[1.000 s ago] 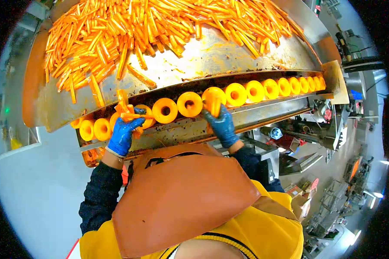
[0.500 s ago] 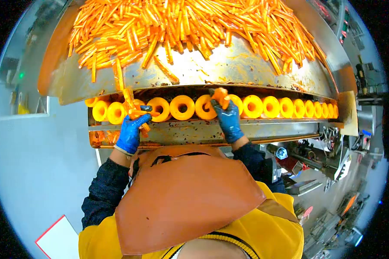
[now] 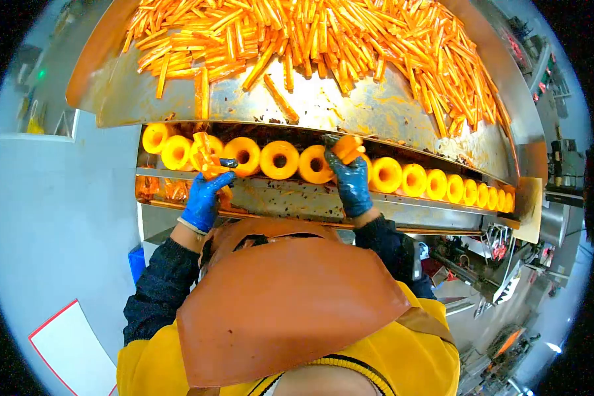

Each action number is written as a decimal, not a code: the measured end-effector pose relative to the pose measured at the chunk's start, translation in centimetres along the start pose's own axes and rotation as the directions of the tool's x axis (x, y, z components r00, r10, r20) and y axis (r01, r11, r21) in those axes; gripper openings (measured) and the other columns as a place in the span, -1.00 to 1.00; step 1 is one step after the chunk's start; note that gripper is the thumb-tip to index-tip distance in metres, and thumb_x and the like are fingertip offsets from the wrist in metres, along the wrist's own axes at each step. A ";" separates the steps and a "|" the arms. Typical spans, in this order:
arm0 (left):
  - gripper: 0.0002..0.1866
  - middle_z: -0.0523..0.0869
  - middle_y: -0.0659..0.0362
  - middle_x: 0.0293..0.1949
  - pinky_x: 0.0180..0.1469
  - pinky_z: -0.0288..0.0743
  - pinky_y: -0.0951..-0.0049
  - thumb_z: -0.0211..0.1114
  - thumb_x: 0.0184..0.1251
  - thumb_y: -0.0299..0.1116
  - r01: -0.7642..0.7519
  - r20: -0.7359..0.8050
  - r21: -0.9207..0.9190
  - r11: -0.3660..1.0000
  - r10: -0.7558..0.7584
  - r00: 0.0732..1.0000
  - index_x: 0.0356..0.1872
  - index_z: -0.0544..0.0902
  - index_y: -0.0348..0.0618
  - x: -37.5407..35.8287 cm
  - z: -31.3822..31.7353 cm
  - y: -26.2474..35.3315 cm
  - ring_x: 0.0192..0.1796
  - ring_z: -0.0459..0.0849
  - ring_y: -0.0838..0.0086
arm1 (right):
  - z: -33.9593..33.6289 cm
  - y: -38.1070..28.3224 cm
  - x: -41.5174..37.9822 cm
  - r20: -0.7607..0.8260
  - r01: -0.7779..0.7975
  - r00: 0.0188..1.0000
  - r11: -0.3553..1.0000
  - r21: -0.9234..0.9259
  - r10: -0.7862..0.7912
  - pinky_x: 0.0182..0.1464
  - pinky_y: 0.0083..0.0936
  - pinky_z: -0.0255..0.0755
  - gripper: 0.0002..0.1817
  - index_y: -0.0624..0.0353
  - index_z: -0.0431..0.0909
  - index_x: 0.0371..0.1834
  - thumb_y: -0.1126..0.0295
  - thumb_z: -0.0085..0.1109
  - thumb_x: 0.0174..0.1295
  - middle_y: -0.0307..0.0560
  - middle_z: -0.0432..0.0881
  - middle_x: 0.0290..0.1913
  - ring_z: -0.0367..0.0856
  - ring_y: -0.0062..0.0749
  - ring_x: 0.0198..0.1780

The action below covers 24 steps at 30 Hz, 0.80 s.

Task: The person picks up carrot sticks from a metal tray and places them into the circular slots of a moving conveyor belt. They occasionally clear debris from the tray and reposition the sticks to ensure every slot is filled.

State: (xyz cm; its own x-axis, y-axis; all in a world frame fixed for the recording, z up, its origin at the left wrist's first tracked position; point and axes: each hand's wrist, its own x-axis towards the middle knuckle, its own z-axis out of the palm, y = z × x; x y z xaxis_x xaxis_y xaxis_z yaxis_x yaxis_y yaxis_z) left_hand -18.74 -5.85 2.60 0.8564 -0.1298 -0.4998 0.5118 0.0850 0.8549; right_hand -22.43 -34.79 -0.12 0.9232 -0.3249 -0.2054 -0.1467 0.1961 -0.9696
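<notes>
In a blue glove with a dark fingertip, my left hand (image 3: 203,201) is closed round a few short orange sticks (image 3: 206,157) at the left part of a row of yellow ring-shaped cups (image 3: 279,160). My right hand (image 3: 352,186), also gloved in blue with dark, stained fingers, grips a small bundle of orange sticks (image 3: 347,149) over the middle of the row. Its fingers partly cover the cups behind. The cups have round dark holes and sit in a long metal trough. I cannot make out exactly how many sticks each hand holds.
Beyond the cups, a sloping metal tray (image 3: 376,105) bears a large heap of orange sticks (image 3: 297,33). A stained metal ledge (image 3: 277,198) runs on the near side, with orange pieces (image 3: 162,189) at its left. Machinery (image 3: 501,257) stands to the right.
The view has shifted and turned slightly. Both hands stay near the same cups, still holding sticks; the right-hand bundle now points more to the right.
</notes>
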 end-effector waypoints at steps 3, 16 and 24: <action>-0.70 0.61 0.28 -0.35 -0.22 0.39 0.60 0.31 0.13 -0.40 -0.020 0.045 0.019 1.000 0.019 0.999 -0.08 0.59 -0.18 -0.1 0.4 0.7 -0.29 0.52 0.61 | -1.7 2.6 0.8 0.005 0.025 1.000 0.994 -0.106 -0.024 -0.03 -0.57 0.41 -0.67 0.25 0.49 0.03 0.56 0.12 0.15 -0.21 0.59 -0.07 0.52 -0.55 -0.09; -0.60 0.64 0.23 -0.17 -0.10 0.46 0.52 0.23 0.21 -0.36 -0.162 0.014 0.068 0.984 0.161 0.987 0.09 0.50 -0.22 3.5 1.8 -0.6 -0.15 0.59 0.55 | 3.4 3.4 2.6 0.188 0.352 0.933 0.882 -0.315 -0.305 0.08 -0.42 0.38 -0.69 0.17 0.56 -0.10 0.43 0.32 0.05 -0.08 0.60 -0.11 0.53 -0.31 -0.05; -0.65 0.63 0.21 -0.08 0.09 0.44 0.41 0.18 0.30 -0.32 0.138 0.434 0.223 0.965 -0.225 0.872 0.05 0.53 -0.25 1.9 2.9 0.4 -0.03 0.57 0.48 | 6.3 -0.9 1.5 0.559 0.511 0.799 0.740 -0.438 -0.220 -0.04 -0.43 0.44 -0.61 0.10 0.51 0.05 0.25 0.25 0.15 -0.05 0.58 -0.12 0.50 -0.36 -0.02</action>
State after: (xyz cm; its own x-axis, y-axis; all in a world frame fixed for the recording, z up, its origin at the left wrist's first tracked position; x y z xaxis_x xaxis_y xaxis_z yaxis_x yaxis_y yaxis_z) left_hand -17.10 -8.88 2.35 0.6020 -0.5611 -0.5681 0.5968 -0.1566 0.7870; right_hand -18.65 -29.67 1.25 0.9688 0.2149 0.1239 0.2071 -0.4260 -0.8807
